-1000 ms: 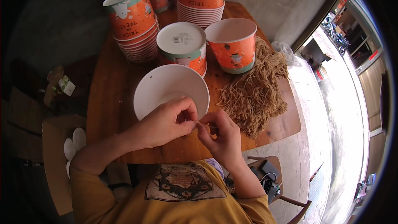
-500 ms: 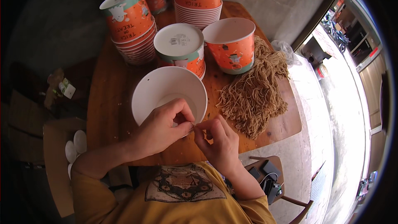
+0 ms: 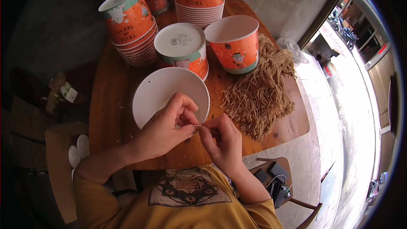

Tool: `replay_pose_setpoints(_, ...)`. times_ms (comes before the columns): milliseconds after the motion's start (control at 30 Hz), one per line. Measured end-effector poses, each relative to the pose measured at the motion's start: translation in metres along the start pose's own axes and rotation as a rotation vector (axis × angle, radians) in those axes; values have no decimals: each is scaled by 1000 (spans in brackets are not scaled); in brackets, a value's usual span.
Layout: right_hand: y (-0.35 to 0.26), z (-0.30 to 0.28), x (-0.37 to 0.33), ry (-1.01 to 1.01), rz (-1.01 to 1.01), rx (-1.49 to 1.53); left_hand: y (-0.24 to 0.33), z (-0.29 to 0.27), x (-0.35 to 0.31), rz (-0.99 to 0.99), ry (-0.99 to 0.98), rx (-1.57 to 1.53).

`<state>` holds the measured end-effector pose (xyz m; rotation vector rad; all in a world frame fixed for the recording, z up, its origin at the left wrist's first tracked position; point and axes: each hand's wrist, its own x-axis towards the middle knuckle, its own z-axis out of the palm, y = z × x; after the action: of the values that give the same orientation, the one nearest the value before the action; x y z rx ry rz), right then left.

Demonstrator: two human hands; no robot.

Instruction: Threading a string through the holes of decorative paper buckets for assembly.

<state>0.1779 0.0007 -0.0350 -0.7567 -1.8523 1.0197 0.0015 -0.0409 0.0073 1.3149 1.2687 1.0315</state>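
Just over the near rim of a paper bucket (image 3: 159,87), my two hands meet with their fingertips almost touching. The bucket's white inside faces me, and a small dark hole shows near its far left rim. A thin tan cord (image 3: 199,126) runs between the fingertips. My left hand (image 3: 167,121) pinches it between thumb and finger, its other fingers curled over the bucket opening. My right hand (image 3: 224,140) grips the cord from the other side, thumb against forefinger. The fingers hide most of the cord, so I cannot tell whether it passes through the bucket.
Right of the bucket lies a heap of tan cords (image 3: 263,95). Behind stand an upright orange bucket (image 3: 235,51), an overturned bucket (image 3: 180,40) and nested stacks (image 3: 131,25). A cardboard box (image 3: 61,174) sits low left; a chair (image 3: 284,171) holding dark devices is low right.
My fingertips have shifted slightly, and the right hand's fingers have closed together more. The tan cord shows more clearly between them. The whole view has moved a little.
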Motion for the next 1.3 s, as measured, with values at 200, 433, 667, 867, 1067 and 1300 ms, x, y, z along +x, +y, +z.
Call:
replay_pose_setpoints(200,-3,-2,1,32,-13,-91,1,-1,1,-37,-20,-55)
replay_pose_setpoints(433,6,-6,0,66,-215,-258,0,0,3,-40,-8,-83)
replay_pose_setpoints(667,7,-10,3,73,-405,-454,-1,1,3,-41,-10,-58)
replay_pose_setpoints(867,9,-8,3,59,-484,-601,0,2,3,-59,-25,-31)
replay_pose_setpoints(1067,6,-1,6,6,-9,77,0,2,4,-11,-52,57)
replay_pose_setpoints(1300,18,6,-2,64,192,471,-10,4,4,18,14,58)
